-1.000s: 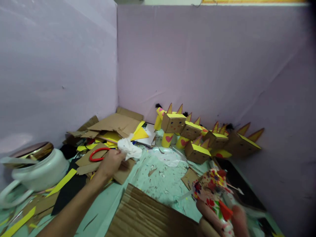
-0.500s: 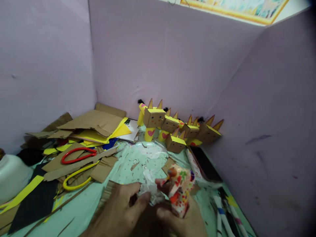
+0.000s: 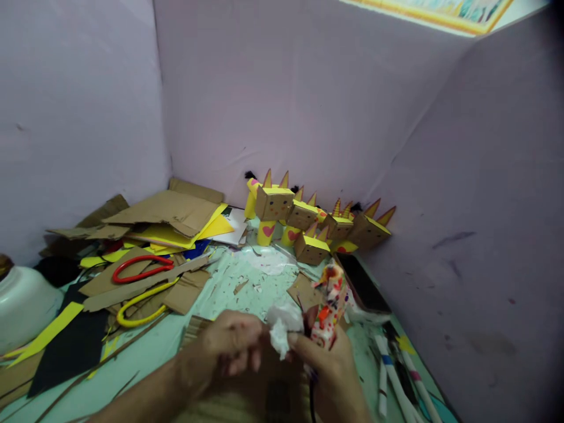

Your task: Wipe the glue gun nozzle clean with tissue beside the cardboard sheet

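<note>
My right hand (image 3: 328,364) is closed around a hot glue gun (image 3: 328,311), white with red and orange blotches, its tip pointing up and away. A dark cord (image 3: 312,399) hangs below that hand. Between thumb and fingers the same hand also pinches a crumpled white wad (image 3: 282,329), either tissue or thin plastic; I cannot tell which. To the left of the wad, my left hand (image 3: 233,343) has loosely curled fingers, slightly blurred, with nothing visible in them. Below both hands lies a brown corrugated cardboard piece (image 3: 211,405).
Small cardboard animal figures (image 3: 275,202) with yellow horns stand against the wall. Red-handled (image 3: 143,268) and yellow-handled scissors (image 3: 145,305) lie on cardboard scraps at left. A dark phone-like slab (image 3: 363,285) and several white pens (image 3: 392,376) are at right. A white rounded container (image 3: 26,305) stands far left.
My left hand has come away from the white wad and moved left. The wad now stays in my right hand, which has risen slightly with the glue gun.
</note>
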{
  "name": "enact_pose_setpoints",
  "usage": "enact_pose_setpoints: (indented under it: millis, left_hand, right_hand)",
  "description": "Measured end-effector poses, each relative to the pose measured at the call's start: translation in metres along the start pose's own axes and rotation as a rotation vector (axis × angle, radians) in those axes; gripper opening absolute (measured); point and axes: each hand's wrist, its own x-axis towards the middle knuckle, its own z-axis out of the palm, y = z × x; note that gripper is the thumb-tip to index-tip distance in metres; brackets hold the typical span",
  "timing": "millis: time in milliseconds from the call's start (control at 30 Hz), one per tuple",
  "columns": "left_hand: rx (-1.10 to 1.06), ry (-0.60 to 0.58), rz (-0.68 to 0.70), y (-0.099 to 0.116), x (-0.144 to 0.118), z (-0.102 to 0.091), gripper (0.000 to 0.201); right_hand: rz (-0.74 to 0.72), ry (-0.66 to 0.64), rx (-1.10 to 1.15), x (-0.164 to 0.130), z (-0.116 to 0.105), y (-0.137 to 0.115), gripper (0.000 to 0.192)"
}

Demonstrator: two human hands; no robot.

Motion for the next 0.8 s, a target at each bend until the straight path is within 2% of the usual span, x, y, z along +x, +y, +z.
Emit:
enact_pose_setpoints:
  millis: [67,133,200,267,300,333,367,433,467,500,567,600,667,733,800]
  left_hand:
    - [-0.037,0.125,0.075,-0.001,0.003,-0.011,0.060]
    - [-0.024,0.218,0.161,-0.002,0.003,-0.011,0.057]
    - [0.086,0.198,0.267,-0.005,0.000,0.000,0.050]
    - [0.369,0.206,0.445,-0.004,-0.006,0.012,0.019]
    - [0.543,0.258,0.532,-0.002,-0.010,0.014,0.009]
    - [0.721,0.355,0.597,0.002,-0.012,0.013,0.011]
    - [0.847,0.481,0.603,0.008,-0.014,0.006,0.012]
    - [0.935,0.742,0.510,0.021,-0.017,-0.021,0.010]
    - [0.983,0.885,0.447,0.027,-0.018,-0.039,0.016]
    - [1.034,1.013,0.378,0.032,-0.020,-0.059,0.028]
    - [1.170,1.160,0.222,0.038,-0.024,-0.094,0.060]
    - [1.224,1.219,0.146,0.039,-0.026,-0.107,0.070]
    - [1.283,1.228,0.036,0.038,-0.031,-0.122,0.063]
    - [1.330,1.248,-0.072,0.037,-0.036,-0.123,0.052]
    - [1.309,1.273,-0.123,0.038,-0.040,-0.117,0.052]
  right_hand:
    - [0.086,0.021,0.158,0.003,-0.005,-0.003,0.034]
    - [0.173,0.028,0.237,0.004,-0.005,-0.004,0.042]
    - [0.238,-0.004,0.255,0.000,0.000,-0.002,0.045]
    - [0.280,-0.062,0.242,-0.005,0.006,0.000,0.045]
    - [0.288,-0.081,0.224,-0.008,0.008,0.001,0.044]
    - [0.283,-0.090,0.198,-0.010,0.009,0.000,0.043]
    - [0.278,-0.096,0.163,-0.011,0.008,-0.002,0.043]
    - [0.223,-0.087,0.076,-0.009,0.003,-0.008,0.046]
    - [0.201,-0.079,0.027,-0.006,0.000,-0.011,0.046]
    - [0.170,-0.042,-0.019,-0.003,-0.005,-0.013,0.045]
    - [0.112,0.029,-0.153,0.002,-0.014,-0.017,0.040]
    - [0.082,0.065,-0.233,0.005,-0.018,-0.017,0.038]
    - [0.030,0.115,-0.406,0.008,-0.024,-0.018,0.035]
    - [-0.019,0.145,-0.534,0.010,-0.028,-0.020,0.035]
    - [-0.058,0.147,-0.557,0.009,-0.034,-0.023,0.033]
